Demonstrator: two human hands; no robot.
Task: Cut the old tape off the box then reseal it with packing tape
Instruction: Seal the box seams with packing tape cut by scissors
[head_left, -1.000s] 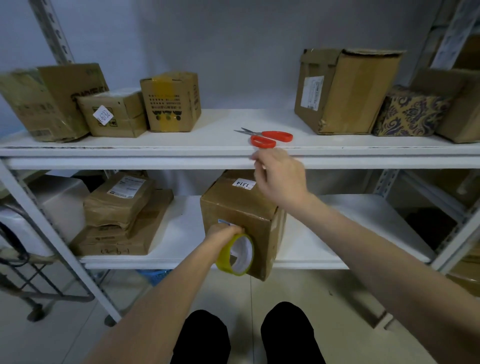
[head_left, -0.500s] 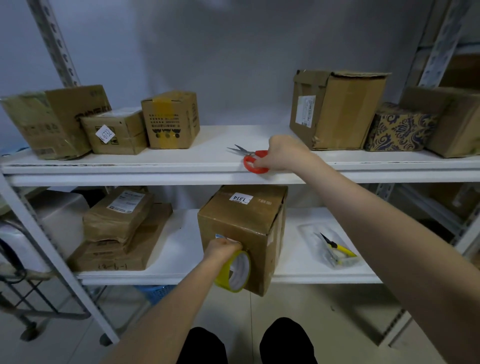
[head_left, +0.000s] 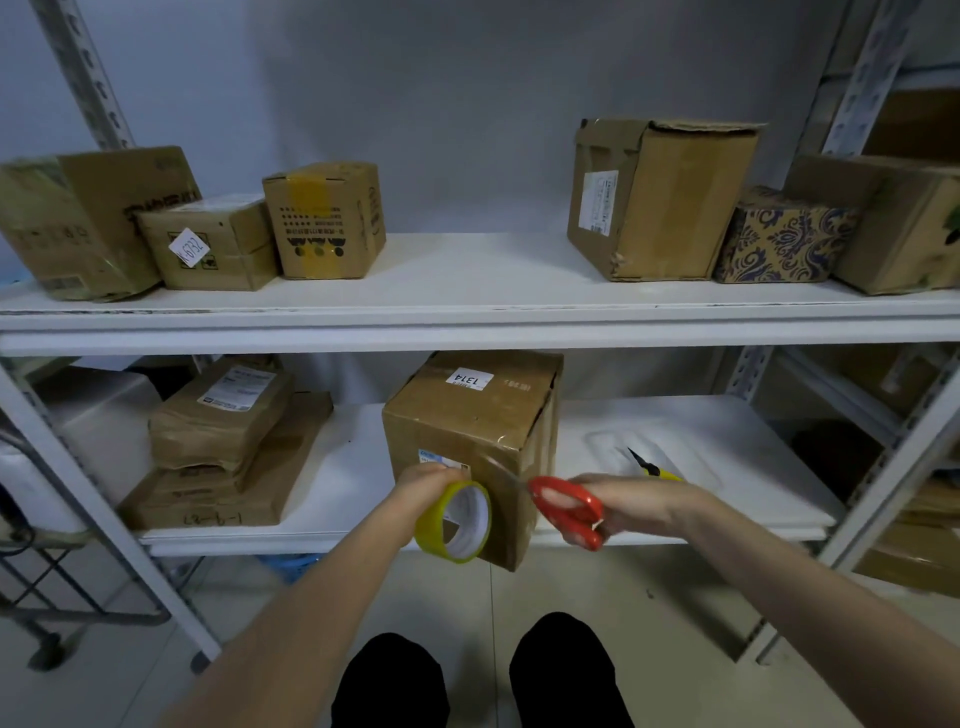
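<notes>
box (head_left: 470, 415) on lower shelf (head_left: 701, 525), scissors (head_left: 566, 506) right

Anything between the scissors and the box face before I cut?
Nothing visible stands in the way. The right hand holds the red scissors with the blade tips at the front face of the box. The tape roll, gripped by the left hand, sits against that same face just left of the blades, not across them.

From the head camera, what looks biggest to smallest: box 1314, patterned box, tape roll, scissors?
1. box 1314
2. patterned box, though it sits farther back
3. tape roll and scissors: about alike and both close to the camera, so I won't rank them
</notes>
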